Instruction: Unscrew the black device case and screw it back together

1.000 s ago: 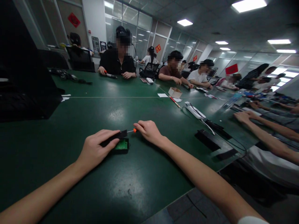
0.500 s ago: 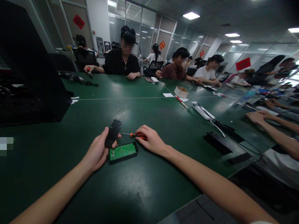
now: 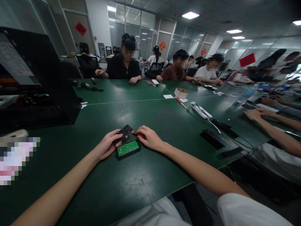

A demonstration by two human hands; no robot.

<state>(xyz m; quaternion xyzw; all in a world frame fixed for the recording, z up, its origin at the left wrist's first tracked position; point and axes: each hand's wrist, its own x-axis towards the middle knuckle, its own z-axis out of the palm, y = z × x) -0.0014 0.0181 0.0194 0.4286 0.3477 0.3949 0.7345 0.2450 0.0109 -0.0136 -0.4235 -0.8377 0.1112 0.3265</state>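
My left hand [image 3: 110, 143] is closed on a flat black plastic cover [image 3: 124, 131], its thumb lying over the top face. Just below sits a black case [image 3: 131, 153] with a green circuit board [image 3: 128, 148] facing up, resting on the green table. My right hand [image 3: 150, 137] grips the orange and black handle of a screwdriver [image 3: 140, 135], which points left toward the cover. The screwdriver's tip is hidden at the cover, so I cannot tell whether they touch.
A tall black cabinet [image 3: 58, 91] stands on the left. To the right are a white power strip [image 3: 201, 110] and a black box-shaped piece [image 3: 213, 138]. A small open cardboard box [image 3: 181, 93] lies farther back. Several people sit around the table; a co-worker's hands [image 3: 252, 115] rest at right.
The cover has tipped from steep to nearly flat and moved right, closer to the screwdriver. The left thumb now lies across it. The view has shifted, showing more of the cabinet.
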